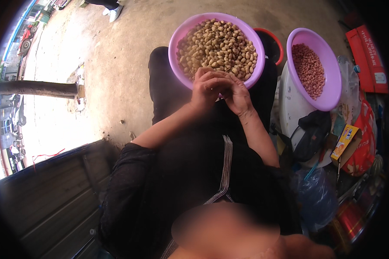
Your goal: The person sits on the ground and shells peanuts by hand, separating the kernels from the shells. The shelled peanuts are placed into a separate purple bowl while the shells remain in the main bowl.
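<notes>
A pink-purple plastic basin full of unshelled peanuts rests on my lap, across both knees. Over its near rim my left hand and my right hand meet, with fingers bent and fingertips together. Whatever lies between the fingertips is hidden by the fingers. Off to the right, a second purple basin sits tilted on a round white surface. Shelled pinkish-red peanut kernels lie heaped in it, and neither hand is near it.
A red-rimmed container stands beyond my right knee. Right of me are a black cloth item, a yellow carton, a red bag and a red box. Another person's shoe shows on the concrete floor.
</notes>
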The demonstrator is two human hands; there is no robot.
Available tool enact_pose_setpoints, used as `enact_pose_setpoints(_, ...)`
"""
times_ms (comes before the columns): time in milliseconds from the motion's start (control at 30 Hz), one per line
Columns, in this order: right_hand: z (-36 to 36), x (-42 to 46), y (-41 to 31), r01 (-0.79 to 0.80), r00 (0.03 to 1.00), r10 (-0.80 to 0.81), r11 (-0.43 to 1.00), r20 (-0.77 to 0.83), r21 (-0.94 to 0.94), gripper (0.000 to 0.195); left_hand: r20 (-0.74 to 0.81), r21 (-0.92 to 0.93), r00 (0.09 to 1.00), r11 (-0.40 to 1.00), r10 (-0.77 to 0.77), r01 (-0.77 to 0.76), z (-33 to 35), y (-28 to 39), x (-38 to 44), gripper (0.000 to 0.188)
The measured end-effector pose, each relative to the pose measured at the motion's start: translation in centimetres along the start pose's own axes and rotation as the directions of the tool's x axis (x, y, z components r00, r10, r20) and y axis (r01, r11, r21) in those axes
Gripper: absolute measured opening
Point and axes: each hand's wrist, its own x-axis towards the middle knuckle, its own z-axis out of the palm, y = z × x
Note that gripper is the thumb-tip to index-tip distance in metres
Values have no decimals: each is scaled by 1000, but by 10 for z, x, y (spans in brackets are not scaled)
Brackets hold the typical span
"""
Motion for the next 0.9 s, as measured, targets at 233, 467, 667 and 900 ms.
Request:
enact_pose_setpoints(233,6,2,-5,67,997,-66,997,46,-33,31,27,-462,855,752,-518,470,-12,-23,5,16)
enact_pose_setpoints(467,2,5,-21,105,993,-107,994,-44,-29,30,463,-831,514,-151,-723,536,-21,-61,6,9)
enact_pose_setpoints(667,5,13,-35,202,950,-254,944,-183,-259,24,240,-646,633,366,-736,670,-21,-53,24,15)
enact_pose_setpoints(900,-6,42,-33,210,829,-505,-121,242,-970,17,273,195,932,963,-238,189,-10,-75,15,16)
